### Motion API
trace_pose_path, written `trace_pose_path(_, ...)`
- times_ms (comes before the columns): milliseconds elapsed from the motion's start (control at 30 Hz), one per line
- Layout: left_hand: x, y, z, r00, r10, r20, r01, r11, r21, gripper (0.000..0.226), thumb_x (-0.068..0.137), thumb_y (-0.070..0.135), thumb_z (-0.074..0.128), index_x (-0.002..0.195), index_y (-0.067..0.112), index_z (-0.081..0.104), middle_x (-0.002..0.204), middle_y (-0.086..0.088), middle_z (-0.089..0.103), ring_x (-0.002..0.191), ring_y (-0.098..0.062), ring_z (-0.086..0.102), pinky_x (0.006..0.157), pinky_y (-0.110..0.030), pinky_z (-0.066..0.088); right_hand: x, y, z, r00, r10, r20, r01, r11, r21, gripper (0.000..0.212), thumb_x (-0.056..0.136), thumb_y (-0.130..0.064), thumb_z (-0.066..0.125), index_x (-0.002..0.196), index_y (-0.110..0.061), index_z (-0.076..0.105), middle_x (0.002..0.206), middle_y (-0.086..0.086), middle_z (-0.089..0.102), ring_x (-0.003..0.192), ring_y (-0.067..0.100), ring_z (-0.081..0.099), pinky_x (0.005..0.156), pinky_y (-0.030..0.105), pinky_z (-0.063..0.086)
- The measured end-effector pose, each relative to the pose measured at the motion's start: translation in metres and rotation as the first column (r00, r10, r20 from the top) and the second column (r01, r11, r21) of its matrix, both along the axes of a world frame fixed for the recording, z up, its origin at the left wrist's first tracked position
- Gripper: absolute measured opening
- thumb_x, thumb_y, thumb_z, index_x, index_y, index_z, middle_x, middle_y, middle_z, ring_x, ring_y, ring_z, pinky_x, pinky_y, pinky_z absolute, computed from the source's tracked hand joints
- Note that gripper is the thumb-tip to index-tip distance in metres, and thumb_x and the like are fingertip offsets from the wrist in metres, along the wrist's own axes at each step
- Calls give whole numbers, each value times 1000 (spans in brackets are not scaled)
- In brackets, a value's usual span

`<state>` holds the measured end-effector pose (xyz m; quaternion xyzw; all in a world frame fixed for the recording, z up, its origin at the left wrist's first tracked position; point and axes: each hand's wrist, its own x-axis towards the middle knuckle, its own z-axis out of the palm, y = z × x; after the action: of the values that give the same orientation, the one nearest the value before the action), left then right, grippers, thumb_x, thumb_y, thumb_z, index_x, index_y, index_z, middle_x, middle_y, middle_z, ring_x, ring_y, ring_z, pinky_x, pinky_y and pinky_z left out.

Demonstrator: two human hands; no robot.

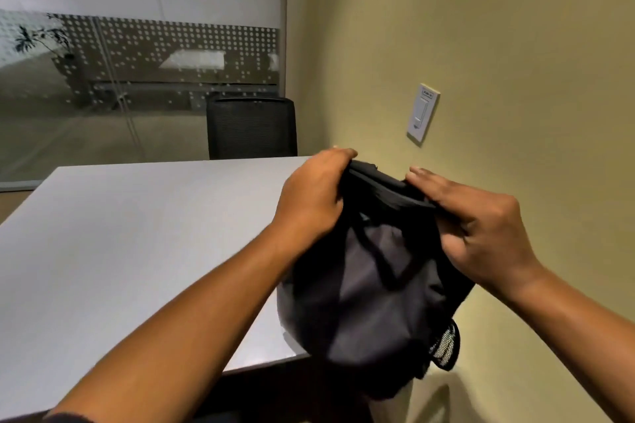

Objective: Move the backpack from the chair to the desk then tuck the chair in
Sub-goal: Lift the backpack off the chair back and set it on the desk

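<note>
A dark grey and black backpack [371, 299] hangs in the air over the near right corner of the white desk [130, 244]. My left hand [311, 199] grips its top edge on the left, and my right hand [481, 233] grips the top on the right. A mesh side pocket shows at the bag's lower right. The bag's lower part overlaps the desk edge; whether it touches the desk I cannot tell. The chair the bag came from is out of view.
A black mesh office chair [252, 127] stands behind the far side of the desk. The yellow wall on the right carries a light switch [423, 112]. A glass partition with a dotted band [137, 55] runs behind the desk.
</note>
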<state>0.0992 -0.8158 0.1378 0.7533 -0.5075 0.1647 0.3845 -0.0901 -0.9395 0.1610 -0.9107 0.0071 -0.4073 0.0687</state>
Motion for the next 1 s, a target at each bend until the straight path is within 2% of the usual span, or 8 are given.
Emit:
trace_pose_path(167,41,-48,-8,978,206,-33,-200,971,132,25,84,24,66,108,22,60,107,0,67,100,-28,59,75,-37,50,50,-48,-18,983,-168,-68,179,963,203,53,73,12,56,120,-11,66,120,6,67,113,15,61,105,21,39)
trace_pose_path(267,36,-53,-37,952,256,-165,-222,955,198,36,86,35,68,118,23,59,119,-2,66,107,-28,59,84,-38,49,58,-75,-52,947,-223,-231,280,926,254,51,77,7,57,121,-15,66,121,4,68,114,21,63,103,27,42)
trace_pose_path(400,20,-32,-90,948,199,-250,-118,945,304,45,84,45,65,124,27,56,122,-1,64,108,-28,60,85,-37,50,57,-95,-65,905,-345,-250,411,861,299,49,83,-1,56,127,-24,61,127,0,65,115,25,60,99,32,44)
trace_pose_path(533,-8,-29,-146,883,280,-378,-113,907,406,59,84,50,63,136,24,49,137,0,55,122,-23,53,95,-35,45,53,-113,-67,801,-407,-439,503,855,126,70,83,-23,68,145,-23,35,148,2,44,136,26,37,109,40,35)
trace_pose_path(633,-39,-34,-176,834,307,-458,-115,909,400,65,86,53,60,141,22,41,144,2,48,128,-21,47,100,-34,41,45,-107,-71,876,-376,-302,353,926,-131,80,80,-31,72,147,-15,31,154,7,34,146,26,19,119,43,16)
trace_pose_path(733,-71,-37,-202,773,328,-544,-103,910,402,72,87,58,55,145,23,31,150,3,40,132,-20,42,101,-33,38,38,-86,-87,973,-100,-208,42,963,-265,55,85,-25,64,136,-12,49,146,8,47,143,26,29,116,46,23)
trace_pose_path(833,-93,-46,-227,728,346,-592,-97,907,411,83,87,62,50,150,18,18,160,1,22,143,-18,27,108,-34,32,38,-72,-117,906,-33,-422,-87,961,-261,55,86,-29,60,138,-16,48,144,4,49,141,23,33,117,41,23)
trace_pose_path(1000,-111,-68,-262,689,379,-618,-97,893,439,82,93,63,35,153,16,6,163,-3,6,148,-20,8,117,-38,20,46,-82,-158,747,-223,-627,19,949,-314,56,88,-38,53,140,-17,45,146,7,48,139,26,36,114,44,29)
